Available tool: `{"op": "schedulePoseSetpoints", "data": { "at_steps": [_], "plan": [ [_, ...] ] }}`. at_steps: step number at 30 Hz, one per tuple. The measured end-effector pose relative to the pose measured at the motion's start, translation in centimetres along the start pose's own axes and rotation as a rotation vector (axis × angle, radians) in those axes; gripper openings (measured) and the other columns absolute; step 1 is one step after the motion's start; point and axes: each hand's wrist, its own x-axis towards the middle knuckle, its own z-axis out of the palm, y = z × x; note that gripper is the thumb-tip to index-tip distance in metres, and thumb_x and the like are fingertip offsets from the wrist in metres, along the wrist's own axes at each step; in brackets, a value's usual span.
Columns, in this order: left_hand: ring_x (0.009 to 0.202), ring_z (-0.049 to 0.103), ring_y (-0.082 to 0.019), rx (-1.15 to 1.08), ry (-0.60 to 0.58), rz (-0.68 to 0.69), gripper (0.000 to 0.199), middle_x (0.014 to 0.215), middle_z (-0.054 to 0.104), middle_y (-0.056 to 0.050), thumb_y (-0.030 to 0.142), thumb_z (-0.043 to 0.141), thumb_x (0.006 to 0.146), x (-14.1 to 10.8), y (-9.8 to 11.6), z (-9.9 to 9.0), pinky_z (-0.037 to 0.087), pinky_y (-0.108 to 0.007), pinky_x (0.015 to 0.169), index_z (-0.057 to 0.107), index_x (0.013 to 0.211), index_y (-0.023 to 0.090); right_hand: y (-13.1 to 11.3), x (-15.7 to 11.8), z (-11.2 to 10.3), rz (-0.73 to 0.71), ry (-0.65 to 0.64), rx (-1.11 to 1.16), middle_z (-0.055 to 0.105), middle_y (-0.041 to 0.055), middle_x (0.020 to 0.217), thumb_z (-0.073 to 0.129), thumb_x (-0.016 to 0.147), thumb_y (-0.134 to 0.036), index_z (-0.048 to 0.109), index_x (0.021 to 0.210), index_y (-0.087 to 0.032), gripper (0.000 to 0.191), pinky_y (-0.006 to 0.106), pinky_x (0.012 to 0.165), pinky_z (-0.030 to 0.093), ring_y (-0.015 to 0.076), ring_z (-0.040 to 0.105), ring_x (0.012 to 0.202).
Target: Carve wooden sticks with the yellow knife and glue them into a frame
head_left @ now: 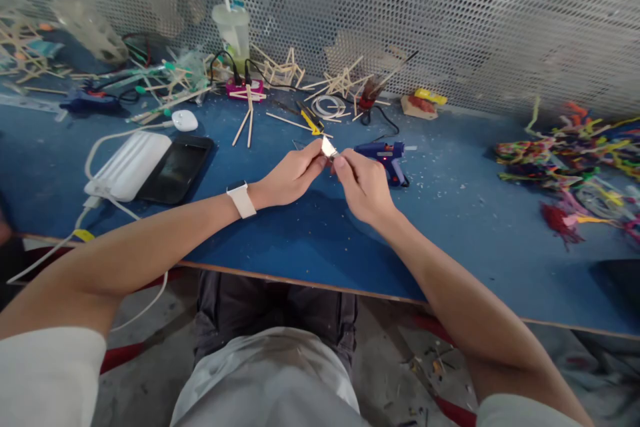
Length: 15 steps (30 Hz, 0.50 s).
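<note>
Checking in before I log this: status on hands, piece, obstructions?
Left hand and right hand pinching small bright piece. Glue gun close beside right hand. Yellow cutter just beyond fingertips.

Near the centre of the frame, both hands (327, 177) hold a small shiny piece (329, 147) above the blue worktop (460, 227). A glue gun (384, 157) lies just right; a phone (179, 169) lies left of centre.
</note>
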Motion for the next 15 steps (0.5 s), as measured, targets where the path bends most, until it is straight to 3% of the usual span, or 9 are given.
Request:
{"op": "schedulePoseSetpoints", "data": {
  "at_steps": [3,6,10,15],
  "plan": [
    [0.070,0.062,-0.018,-0.008,-0.029,0.013,0.040,0.077,0.061,0.001,0.059,0.043,0.124,-0.1,-0.1,-0.2,0.047,-0.034,0.072,0.051,0.106,0.024,0.4,0.0,0.3,0.058,-0.052,0.044,0.064,0.0003,0.066,0.042,0.118,-0.081,0.055,0.082,-0.025,0.068,0.035,0.063,0.040,0.0167,0.058,0.058],
    [0.068,0.061,-0.018,0.038,-0.063,0.027,0.052,0.079,0.064,-0.001,0.073,0.041,0.120,-0.1,-0.2,-0.4,0.045,-0.034,0.068,0.052,0.107,0.024,1.0,0.1,0.4,0.157,-0.165,0.282,0.062,-0.0035,0.057,0.050,0.115,-0.082,0.056,0.084,-0.025,0.065,0.032,0.056,0.044,0.0148,0.058,0.048],
    [0.076,0.069,-0.021,0.083,-0.069,-0.014,0.059,0.086,0.071,-0.005,0.077,0.035,0.120,0.0,-0.2,-0.6,0.051,-0.035,0.072,0.055,0.109,0.023,1.2,0.1,0.7,0.266,-0.241,0.543,0.057,-0.0055,0.057,0.058,0.113,-0.081,0.062,0.089,-0.024,0.061,0.029,0.046,0.043,0.0128,0.054,0.042],
    [0.083,0.073,-0.024,0.039,-0.061,-0.030,0.060,0.080,0.067,-0.005,0.078,0.034,0.119,0.1,0.1,-0.7,0.056,-0.037,0.077,0.055,0.106,0.024,0.7,0.1,0.9,0.309,-0.216,0.638,0.053,-0.0063,0.059,0.066,0.106,-0.085,0.065,0.090,-0.023,0.064,0.025,0.039,0.039,0.0099,0.048,0.042]
  ]
}}
